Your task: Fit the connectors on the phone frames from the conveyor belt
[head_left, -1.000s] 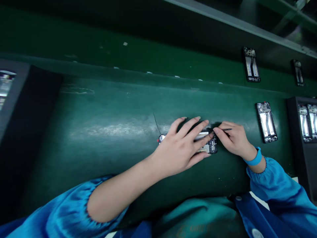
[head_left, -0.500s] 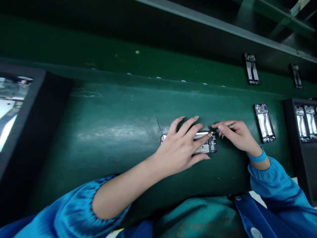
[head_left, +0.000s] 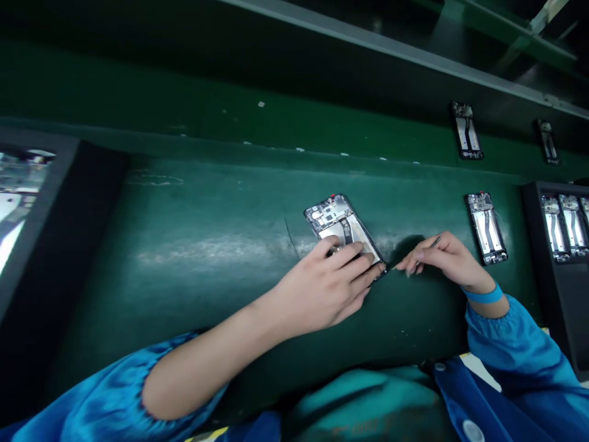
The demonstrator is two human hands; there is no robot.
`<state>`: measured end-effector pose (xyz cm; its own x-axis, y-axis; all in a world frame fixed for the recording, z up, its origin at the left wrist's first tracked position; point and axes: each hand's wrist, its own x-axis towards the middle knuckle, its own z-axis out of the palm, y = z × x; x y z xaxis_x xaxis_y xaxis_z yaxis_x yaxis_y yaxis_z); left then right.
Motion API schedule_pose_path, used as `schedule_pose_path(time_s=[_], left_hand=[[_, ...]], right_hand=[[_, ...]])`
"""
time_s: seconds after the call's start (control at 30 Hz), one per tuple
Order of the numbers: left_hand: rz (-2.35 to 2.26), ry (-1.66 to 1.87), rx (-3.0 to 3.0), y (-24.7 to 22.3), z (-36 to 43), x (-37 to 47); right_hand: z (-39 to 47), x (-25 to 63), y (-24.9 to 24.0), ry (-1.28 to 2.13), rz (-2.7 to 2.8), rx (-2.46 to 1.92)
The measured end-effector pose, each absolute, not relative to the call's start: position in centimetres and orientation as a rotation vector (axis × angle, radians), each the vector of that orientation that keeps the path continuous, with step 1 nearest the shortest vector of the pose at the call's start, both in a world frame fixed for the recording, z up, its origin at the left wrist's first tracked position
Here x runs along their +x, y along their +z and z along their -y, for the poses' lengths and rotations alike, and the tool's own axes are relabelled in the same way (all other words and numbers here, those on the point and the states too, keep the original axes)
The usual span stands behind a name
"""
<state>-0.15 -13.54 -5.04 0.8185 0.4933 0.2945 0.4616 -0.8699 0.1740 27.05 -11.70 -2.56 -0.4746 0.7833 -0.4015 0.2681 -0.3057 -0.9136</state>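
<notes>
An opened phone (head_left: 327,213), its circuit board and silver plates bare, lies slanted on the green bench. My left hand (head_left: 329,279) is over its lower part, fingers curled across the plates and the near end, gripping it; the thumb is mostly hidden. To the right, apart from the phone, my right hand (head_left: 437,258) pinches a thin stick-like tool (head_left: 435,242). The tool's pale tip points at the phone's near right corner. A fine dark wire (head_left: 289,232) stands out on the bench left of the phone.
Another opened phone (head_left: 488,228) lies right of my right hand. Two more, one phone (head_left: 467,130) and a farther one (head_left: 547,141), lie at the back. A dark tray (head_left: 564,285) with phones stands at far right, another tray (head_left: 69,202) at left.
The phone has turned from lying sideways to slanted, its board end now up and left. My right hand has drawn back slightly from it, still with the tool.
</notes>
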Motion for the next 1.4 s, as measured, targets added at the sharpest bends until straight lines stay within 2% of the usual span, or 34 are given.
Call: schedule_pose_path(time_s=[0.13, 0.27, 0.57, 0.8, 1.4], left_hand=[[-0.712, 0.461, 2.906, -5.0, 13.0, -0.7], [-0.741, 0.475, 2.903, -5.1, 13.0, -0.5], [-0.772, 0.468, 2.895, -5.0, 13.0, -0.1], [-0.759, 0.480, 2.851, -5.5, 12.5, -0.7], [-0.764, 0.502, 2.789, -5.6, 12.4, -0.7]], right_hand=[[10.6, 27.7, -2.2, 1.798, 1.232, -1.295], [9.2, 27.2, -1.1, 1.647, 1.166, -1.375], [4.4, 22.5, -1.5, 1.510, 1.908, -1.671], [1.6, 20.9, -2.3, 1.604, 1.844, -1.900], [1.3, 21.4, -1.9, 1.710, 1.818, -1.873]])
